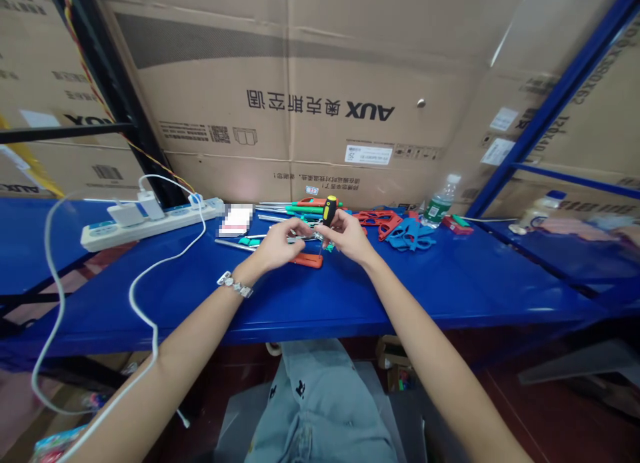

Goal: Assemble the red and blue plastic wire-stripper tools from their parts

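My right hand (347,235) is closed round a screwdriver with a black and yellow handle (329,211). The handle stands upright, and its thin shaft points down towards an orange plastic piece (307,260) lying on the table. Just left of it, my left hand (283,242) has its fingers curled in above the other end of that piece. Whatever those fingers hold, if anything, is too small and covered to name. Behind both hands lies a pile of metal rods with green handles (305,210) and an orange part; my fingers partly hide it.
Red plastic parts (385,222) and blue plastic parts (413,235) lie to the right, before a water bottle (440,203). A white power strip (150,224) with trailing cables is at the left. Large cardboard (310,63) stands behind the blue table (310,310).
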The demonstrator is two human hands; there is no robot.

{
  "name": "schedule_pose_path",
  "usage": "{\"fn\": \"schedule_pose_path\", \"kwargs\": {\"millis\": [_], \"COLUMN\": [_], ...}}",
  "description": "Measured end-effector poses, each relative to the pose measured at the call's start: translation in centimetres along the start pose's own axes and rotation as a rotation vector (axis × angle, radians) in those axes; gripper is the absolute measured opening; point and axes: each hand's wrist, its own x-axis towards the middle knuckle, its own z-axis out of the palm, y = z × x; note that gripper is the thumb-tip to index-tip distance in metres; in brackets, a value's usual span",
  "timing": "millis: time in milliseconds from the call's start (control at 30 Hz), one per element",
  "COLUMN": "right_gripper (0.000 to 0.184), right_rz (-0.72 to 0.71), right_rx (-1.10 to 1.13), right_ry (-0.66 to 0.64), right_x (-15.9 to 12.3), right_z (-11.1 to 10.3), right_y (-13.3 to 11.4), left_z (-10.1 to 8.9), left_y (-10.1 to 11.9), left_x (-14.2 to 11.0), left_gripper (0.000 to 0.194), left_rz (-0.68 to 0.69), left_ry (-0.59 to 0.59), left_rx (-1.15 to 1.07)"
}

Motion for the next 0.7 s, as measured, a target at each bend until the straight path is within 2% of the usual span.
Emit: {"fn": "schedule_pose_path", "kwargs": {"millis": [133,267,500,700], "right_gripper": [0.053,0.049,0.042,0.052], "right_rz": [0.069,0.092,0.139,0.100], "right_rx": [0.075,0.088,0.095,0.083], "right_ry": [-0.037,-0.063,-0.198,-0.022], "right_x": [-0.5,-0.6,-0.8,-1.1], "right_z": [0.8,1.2,0.0,1.1], "right_y": [-0.5,-0.9,-1.4,-0.5], "left_z": [-0.2,0.2,1.0,1.8], "left_y": [-0.3,0.3,-0.6,-1.3], "left_x": [-1.1,-1.0,-1.3,-1.4], "left_gripper": [0.027,0.018,0.035,0.035], "left_rz": [0.071,0.103,0.011,-0.007], "left_ry": [-0.216,-0.310,-0.252,-0.193], "left_rx": [0.223,0.250,0.098,0.037]}}
